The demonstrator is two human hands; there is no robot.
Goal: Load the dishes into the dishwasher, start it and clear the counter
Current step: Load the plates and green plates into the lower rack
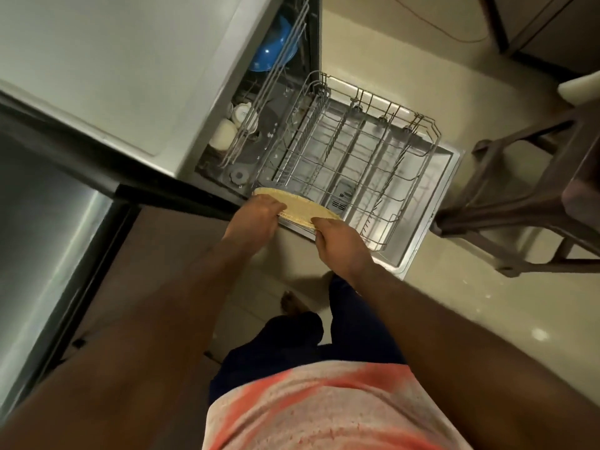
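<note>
Yellow plate (300, 207) gripped at opposite edges by left hand (256, 219) and right hand (337, 241), fingers (324, 222) curled on its rim. It is held along the lower rack's (406, 177) near edge, with the rack's tines just beyond and both hands equally near.

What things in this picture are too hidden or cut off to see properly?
All in the head view:
Yellow plate: its near rim is covered by the left hand and right hand gripping it.
Blue bowl: partly behind the wires of the upper rack and the countertop edge.
White cups: half under the countertop, so their number is unclear.
Chair: cut off by the right edge.
</note>
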